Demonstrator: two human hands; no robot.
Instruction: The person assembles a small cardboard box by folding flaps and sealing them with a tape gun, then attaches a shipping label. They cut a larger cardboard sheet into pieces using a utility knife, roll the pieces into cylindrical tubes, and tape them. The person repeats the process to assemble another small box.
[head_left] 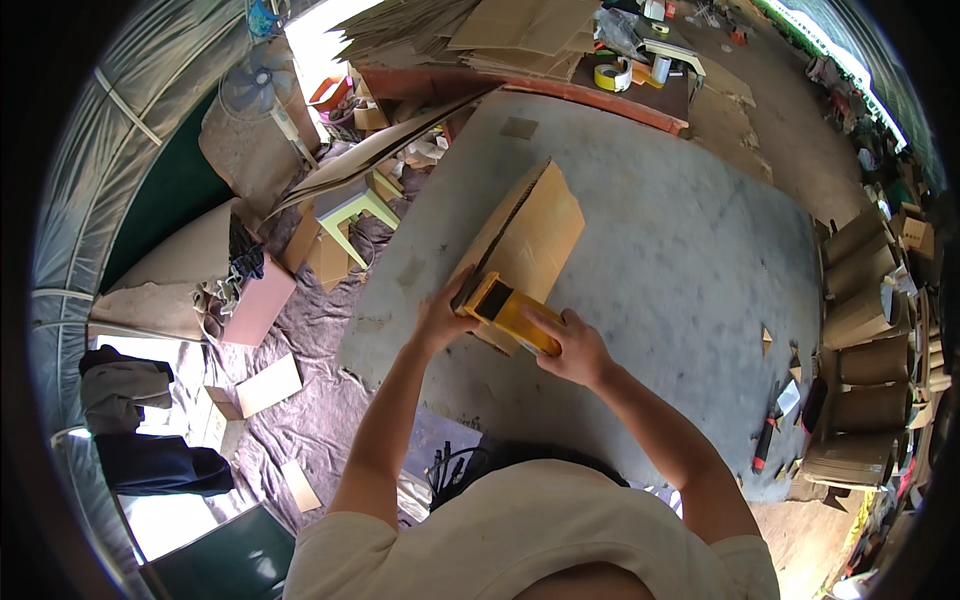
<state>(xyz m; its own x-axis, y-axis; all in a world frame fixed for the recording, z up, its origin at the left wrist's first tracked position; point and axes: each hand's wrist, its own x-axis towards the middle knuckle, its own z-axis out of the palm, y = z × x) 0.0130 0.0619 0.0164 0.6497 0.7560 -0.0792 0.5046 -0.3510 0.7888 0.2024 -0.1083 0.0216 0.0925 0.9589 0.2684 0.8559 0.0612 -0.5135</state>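
A folded brown cardboard piece point(540, 235) lies tilted on the grey tabletop point(680, 270), its far end pointing away from me. My left hand point(443, 315) is closed on its near left corner, at the layered edge. In my right hand point(578, 348) is a boxy yellow-orange hand tool point(515, 312) with a dark opening at its left end. That end rests against the cardboard, close to my left fingers. The tool's exact kind is unclear, and its underside is hidden.
A red-handled knife point(765, 445) and cardboard scraps lie at the table's right. Stacked flat cardboard point(530, 25) and a yellow tape roll point(612, 75) sit on a far table. Cardboard bundles point(860, 400) line the right side. A stool point(355, 210) and fan point(258, 85) stand left.
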